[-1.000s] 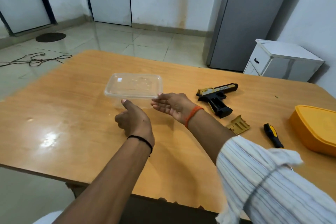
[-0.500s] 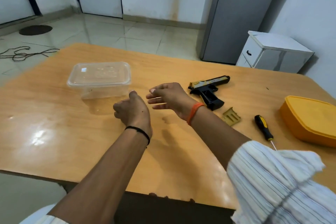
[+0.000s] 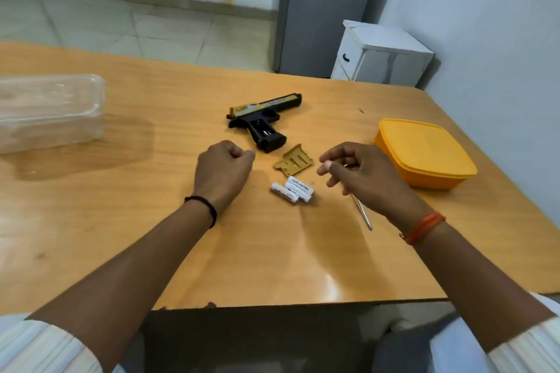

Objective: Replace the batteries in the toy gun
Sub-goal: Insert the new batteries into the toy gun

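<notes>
Head view: toy gun point(image 3: 263, 118) lies on its side on the table point(image 3: 121, 221), just beyond the left hand's knuckles, grip pointing at the person with the battery bay open, so likely ready for loading. Tan battery cover point(image 3: 293, 159) sits off the gun, between the two hands' fingertips and just short of the grip. Three white batteries point(image 3: 292, 190) lie bunched together nearer the person than the cover, between the wrists, near both hands but touched by neither; probably the fresh set parked within easy reach. Left hand point(image 3: 222, 172) fingers curled into a loose fist, nothing seen inside it, hovering or resting near the grip, cannot tell which. Right hand point(image 3: 360, 174) fingers loosely curled, spread a bit, over the screwdriver point(image 3: 362, 212); its shaft pokes out below the palm, handle mostly hidden, so cannot tell whether it is gripped. Yellow lidded box point(image 3: 424, 154) just beyond the right hand's knuckles; clear container point(image 3: 45, 112) well apart, far past the left hand. Next step likely picking up a battery.
</notes>
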